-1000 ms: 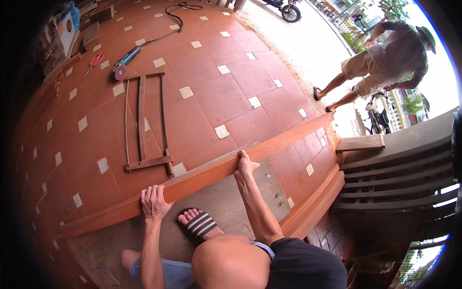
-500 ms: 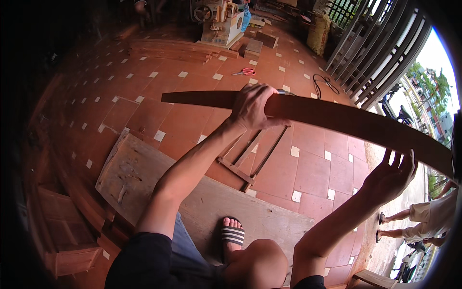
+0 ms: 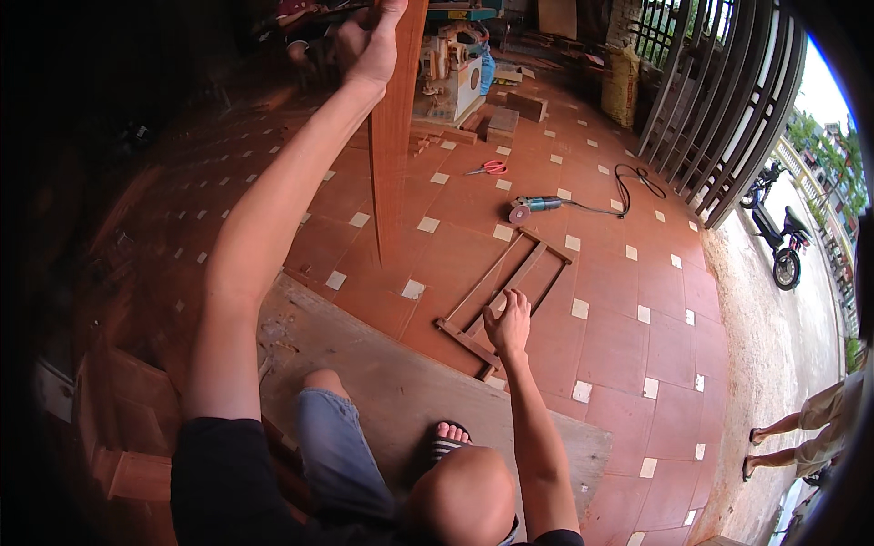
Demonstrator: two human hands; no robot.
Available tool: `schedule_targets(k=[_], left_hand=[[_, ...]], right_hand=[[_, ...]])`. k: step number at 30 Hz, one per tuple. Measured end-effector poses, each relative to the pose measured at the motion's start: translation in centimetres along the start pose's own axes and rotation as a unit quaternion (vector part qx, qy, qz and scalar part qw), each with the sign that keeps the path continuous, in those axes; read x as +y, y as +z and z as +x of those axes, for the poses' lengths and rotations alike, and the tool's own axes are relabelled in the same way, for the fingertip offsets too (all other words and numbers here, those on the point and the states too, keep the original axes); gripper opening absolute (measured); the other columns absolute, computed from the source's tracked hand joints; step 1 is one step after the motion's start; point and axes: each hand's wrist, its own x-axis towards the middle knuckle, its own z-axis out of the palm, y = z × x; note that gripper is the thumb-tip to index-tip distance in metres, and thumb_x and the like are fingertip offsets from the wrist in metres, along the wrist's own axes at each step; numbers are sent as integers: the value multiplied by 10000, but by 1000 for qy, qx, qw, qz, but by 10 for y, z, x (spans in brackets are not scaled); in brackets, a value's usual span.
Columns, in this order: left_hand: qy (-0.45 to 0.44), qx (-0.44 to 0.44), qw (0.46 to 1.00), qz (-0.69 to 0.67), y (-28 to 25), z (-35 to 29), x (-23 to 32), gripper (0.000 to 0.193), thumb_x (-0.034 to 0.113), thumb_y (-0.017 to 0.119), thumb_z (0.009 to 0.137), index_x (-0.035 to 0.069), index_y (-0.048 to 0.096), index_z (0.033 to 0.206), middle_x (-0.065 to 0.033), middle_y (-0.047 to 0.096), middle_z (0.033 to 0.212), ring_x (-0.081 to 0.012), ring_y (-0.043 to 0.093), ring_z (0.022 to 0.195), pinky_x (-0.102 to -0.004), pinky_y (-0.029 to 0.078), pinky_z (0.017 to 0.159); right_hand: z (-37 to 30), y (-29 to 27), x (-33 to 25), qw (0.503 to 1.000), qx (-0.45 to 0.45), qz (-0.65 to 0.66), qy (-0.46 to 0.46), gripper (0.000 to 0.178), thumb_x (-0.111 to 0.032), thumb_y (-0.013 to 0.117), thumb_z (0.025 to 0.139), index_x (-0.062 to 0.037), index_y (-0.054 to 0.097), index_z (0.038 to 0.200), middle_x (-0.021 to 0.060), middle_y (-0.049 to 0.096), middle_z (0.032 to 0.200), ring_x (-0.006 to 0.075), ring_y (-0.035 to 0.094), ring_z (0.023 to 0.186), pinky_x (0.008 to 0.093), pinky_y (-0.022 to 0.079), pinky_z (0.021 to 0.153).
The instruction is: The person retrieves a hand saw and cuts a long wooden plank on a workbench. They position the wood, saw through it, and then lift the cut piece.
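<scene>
left hand (image 3: 369, 45) grips upright plank (image 3: 393, 146) overhead; right hand (image 3: 508, 323) open, apart.

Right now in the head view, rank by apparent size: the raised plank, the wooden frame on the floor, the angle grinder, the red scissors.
1. Plank, though nearness inflates it
2. Wooden frame
3. Angle grinder
4. Red scissors

A floor (image 3: 628, 364) of red tiles with small pale squares carries a wooden frame (image 3: 505, 296), an angle grinder (image 3: 535, 207) with its black cord (image 3: 628, 187), red-handled scissors (image 3: 489, 168), a grey board (image 3: 382, 382) and wood blocks (image 3: 514, 109).
</scene>
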Motion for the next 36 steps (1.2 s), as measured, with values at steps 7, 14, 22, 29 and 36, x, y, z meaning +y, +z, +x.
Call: schedule_targets(k=[7,14,22,29,36], left_hand=[[-301,-105,897,-307,-42,25,8,1051,778,679,821,57,434,1545,-144,430,1588,-284,400,1449,-479,326,1192],[-295,0,917,-269,-56,41,-11,656,618,506,1019,120,503,1447,-84,578,1424,-287,554,1277,-505,434,1092],[-539,62,795,-271,-160,-47,-99,842,786,332,976,124,472,1477,-146,519,1474,-345,483,1361,-588,362,1141],[-763,31,587,-270,-209,-283,-168,1020,898,174,909,170,319,1608,-112,360,1634,-302,377,1488,-554,365,1178],[-869,107,434,-210,-255,-436,-143,1060,932,136,875,189,293,1614,-119,324,1646,-308,379,1485,-586,376,1163]], right_hand=[[-99,68,63,989,-36,-47,136,812,-262,891,721,36,509,1373,224,524,1423,408,490,1315,469,432,1112],[-64,29,60,998,13,-21,61,1166,-341,947,650,14,293,1548,232,360,1596,413,352,1469,489,303,1226],[-63,-89,106,992,37,-112,-38,660,-164,923,606,-47,579,1156,145,640,1059,377,606,1012,486,477,961],[-190,-242,73,892,-191,-359,197,283,-137,764,843,-8,684,1081,140,722,995,308,682,917,456,555,845],[-197,-284,107,920,-170,-350,55,440,-194,841,731,-10,608,1056,162,626,956,362,621,887,495,511,799]])
